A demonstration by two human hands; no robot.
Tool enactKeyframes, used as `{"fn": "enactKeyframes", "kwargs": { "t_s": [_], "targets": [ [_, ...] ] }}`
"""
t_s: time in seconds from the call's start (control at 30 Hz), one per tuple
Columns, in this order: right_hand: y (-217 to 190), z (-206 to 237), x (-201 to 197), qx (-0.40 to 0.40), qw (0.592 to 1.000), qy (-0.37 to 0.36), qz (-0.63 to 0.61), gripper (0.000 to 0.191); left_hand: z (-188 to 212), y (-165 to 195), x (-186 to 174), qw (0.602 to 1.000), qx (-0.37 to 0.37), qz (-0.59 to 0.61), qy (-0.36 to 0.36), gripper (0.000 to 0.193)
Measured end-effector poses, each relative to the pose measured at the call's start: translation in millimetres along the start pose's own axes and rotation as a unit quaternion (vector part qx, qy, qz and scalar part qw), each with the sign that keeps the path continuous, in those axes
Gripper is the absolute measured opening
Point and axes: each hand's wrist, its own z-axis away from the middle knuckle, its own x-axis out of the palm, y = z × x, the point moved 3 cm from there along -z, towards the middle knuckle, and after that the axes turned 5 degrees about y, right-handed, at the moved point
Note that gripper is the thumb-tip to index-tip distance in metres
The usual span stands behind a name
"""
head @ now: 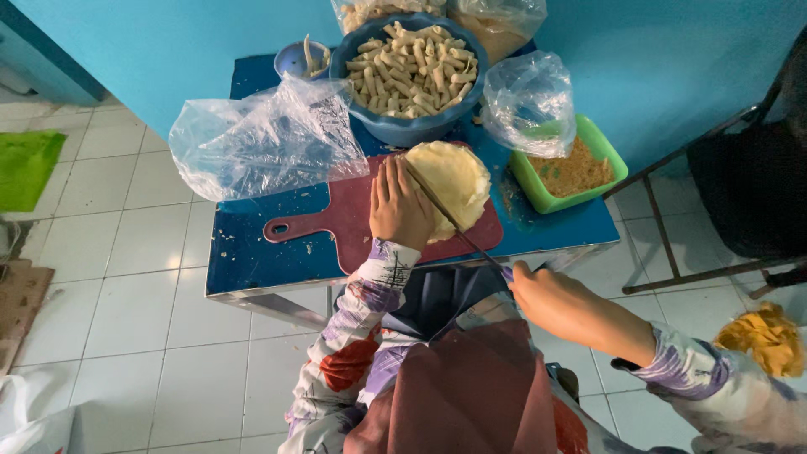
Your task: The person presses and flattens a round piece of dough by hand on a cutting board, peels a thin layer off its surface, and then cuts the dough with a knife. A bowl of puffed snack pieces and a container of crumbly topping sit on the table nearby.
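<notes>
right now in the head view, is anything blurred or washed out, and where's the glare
Head view: soft, even light with faint shadows; the left hand on the stack of wrappers and the knife are fairly sharp; the right hand is slightly soft. Glare shows on the clear plastic bags and the white floor tiles. Wide-angle lens bends the table edges.

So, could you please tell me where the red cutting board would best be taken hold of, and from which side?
Probably by its handle, coming from the person's left. The red cutting board has a narrow handle with a hole that sticks out over the bare blue table, while the left hand, pale wrappers and knife cover the rest.
</notes>
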Motion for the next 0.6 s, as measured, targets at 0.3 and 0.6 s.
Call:
{"fn": "enactKeyframes", "kwargs": {
  "t_s": [0.3, 0.6],
  "targets": [
    [0.2, 63.1, -32.9, 0.172, 0.978, -0.107, -0.052, 0.027, 1.3, -4.4, 0.9, 1.0, 0.0, 0.015, 0.005, 0.068],
    [-33.9, 58.3, -93.2, 0.134, 0.986, 0.056, -0.076, 0.029, 5.7, -4.2, -0.1, 0.999, -0.008, 0.041, 0.02, 0.072]
  ]
}}
